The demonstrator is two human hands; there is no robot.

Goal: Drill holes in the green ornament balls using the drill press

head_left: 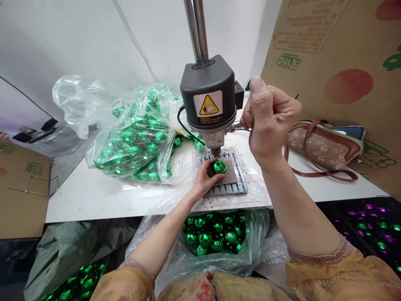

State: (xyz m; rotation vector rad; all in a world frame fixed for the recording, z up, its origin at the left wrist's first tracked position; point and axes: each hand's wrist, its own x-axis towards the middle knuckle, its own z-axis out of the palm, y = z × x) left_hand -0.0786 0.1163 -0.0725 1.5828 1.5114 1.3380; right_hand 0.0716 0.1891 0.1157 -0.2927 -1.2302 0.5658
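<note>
My left hand point(206, 179) curls its thumb and fingers around a shiny green faceted ball point(219, 167), steadying it under the chuck of a bench drill press point(208, 92). Beneath the ball is a brown board point(231, 173) on the slotted grey base plate point(241, 186). Raised to the right of the black motor housing, my right hand point(271, 117) is closed in a fist around the drill press lever, most of which the fingers hide. The drill tip appears to meet the top of the ball, though contact is too small to tell.
A clear plastic bag point(131, 142) of green balls lies left of the drill; another open bag point(260, 225) of them sits below the table edge. Dark shavings dot the white table point(94, 196). A brown handbag point(326, 144) and cardboard box point(313, 71) stand on the right.
</note>
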